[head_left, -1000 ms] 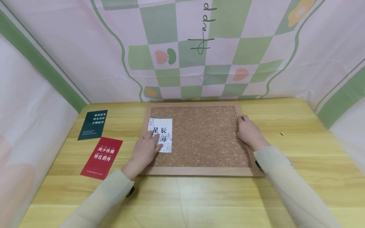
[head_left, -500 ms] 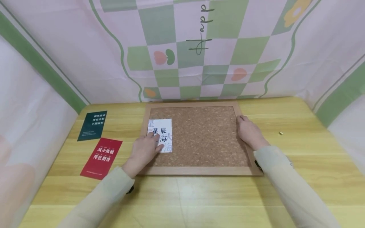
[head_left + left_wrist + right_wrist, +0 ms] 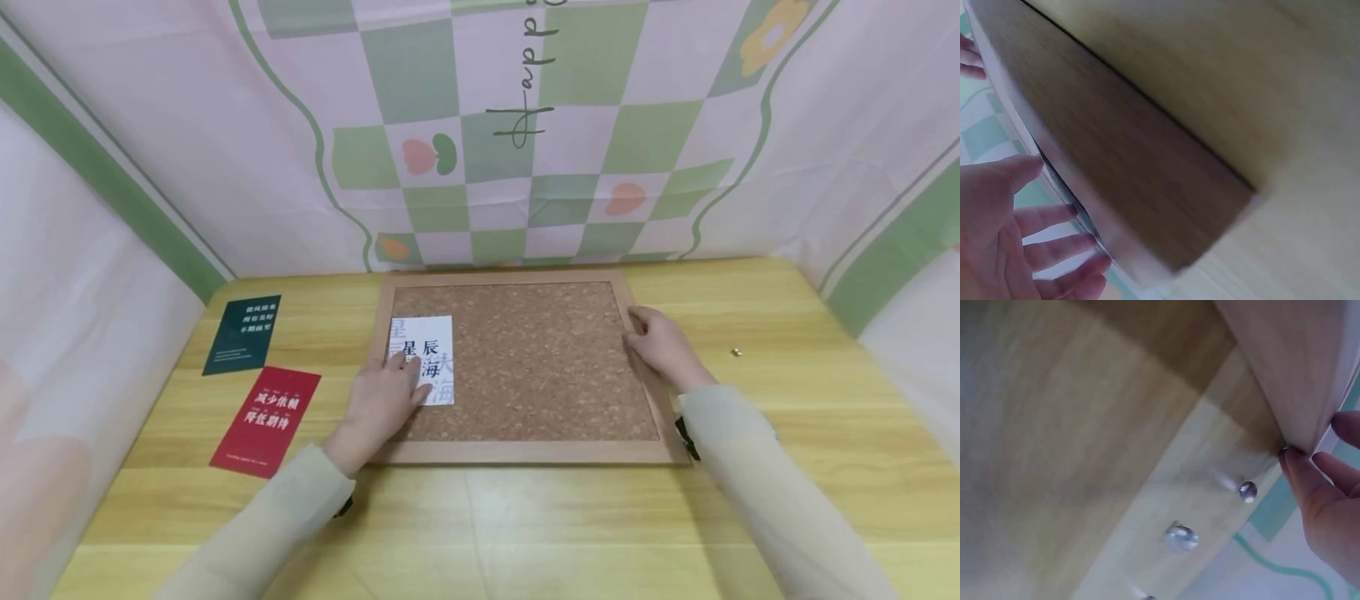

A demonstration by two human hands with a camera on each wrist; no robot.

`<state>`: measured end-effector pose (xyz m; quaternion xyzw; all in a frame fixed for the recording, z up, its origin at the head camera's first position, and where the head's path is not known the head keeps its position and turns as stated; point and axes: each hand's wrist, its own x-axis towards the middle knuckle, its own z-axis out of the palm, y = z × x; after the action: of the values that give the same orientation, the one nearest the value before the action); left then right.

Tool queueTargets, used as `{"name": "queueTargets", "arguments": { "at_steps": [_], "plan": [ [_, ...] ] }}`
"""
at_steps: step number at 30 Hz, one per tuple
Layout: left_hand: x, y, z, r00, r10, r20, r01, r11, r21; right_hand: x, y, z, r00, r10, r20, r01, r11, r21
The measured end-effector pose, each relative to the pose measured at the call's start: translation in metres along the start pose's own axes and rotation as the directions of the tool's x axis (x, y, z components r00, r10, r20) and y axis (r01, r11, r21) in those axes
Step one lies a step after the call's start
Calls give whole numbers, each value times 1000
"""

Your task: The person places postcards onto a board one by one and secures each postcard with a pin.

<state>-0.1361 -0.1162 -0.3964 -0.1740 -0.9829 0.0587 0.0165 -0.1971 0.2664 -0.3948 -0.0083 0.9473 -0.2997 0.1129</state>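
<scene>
A cork board (image 3: pixel 532 367) with a light wooden frame lies flat on the table. My left hand (image 3: pixel 380 396) rests on a white card (image 3: pixel 442 333) with printed characters at the board's left side. In the left wrist view the left hand's fingers (image 3: pixel 1057 250) stretch over the frame's edge, nearly straight. At the right side of the frame my right hand (image 3: pixel 663 343) grips the wooden edge, thumb on the face and fingers at the outer side. The right wrist view shows the right hand's fingertips (image 3: pixel 1294 459) right at the frame's lower edge.
Left of the board lie a dark green card (image 3: pixel 243 333) and a red card (image 3: pixel 266 421). A small metallic pin (image 3: pixel 737 352) sits to the right; close up, several shiny pins (image 3: pixel 1180 538) show on the table. A patterned curtain (image 3: pixel 495 167) hangs behind.
My right hand's thumb and fingers have spread slightly apart at the frame's edge. The left hand stays on the white card, and the head view has shifted a little.
</scene>
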Motion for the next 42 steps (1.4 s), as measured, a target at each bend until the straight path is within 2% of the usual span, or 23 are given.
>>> {"name": "queueTargets", "arguments": {
  "at_steps": [3,7,10,13,16,22,31,37,42],
  "plan": [
    [1,-2,3,999,26,-25,-26,1000,2,-1,1,-3,1000,27,8,-27,998,55],
    [5,-7,4,992,106,-63,-108,993,-37,-2,2,-4,999,44,13,-45,997,69],
    [10,-13,6,981,176,-78,-184,977,-107,-3,2,-5,999,50,16,-52,995,83],
    [14,-18,8,976,205,-72,-215,958,-190,-2,3,-6,998,51,21,-53,994,101],
    [16,-21,9,977,210,-36,-213,942,-261,-1,6,-6,998,59,29,-63,990,130],
    [15,-32,6,968,248,42,-221,920,-324,1,10,-7,996,76,38,-82,983,165],
    [12,-52,17,955,292,46,-246,871,-426,1,13,-8,994,69,79,-87,965,248],
    [12,-54,20,957,291,19,-255,868,-425,-1,11,-14,993,53,110,-80,963,257],
    [12,-53,21,962,269,47,-223,873,-434,-4,11,-24,993,39,115,-66,969,237]
  ]
}}
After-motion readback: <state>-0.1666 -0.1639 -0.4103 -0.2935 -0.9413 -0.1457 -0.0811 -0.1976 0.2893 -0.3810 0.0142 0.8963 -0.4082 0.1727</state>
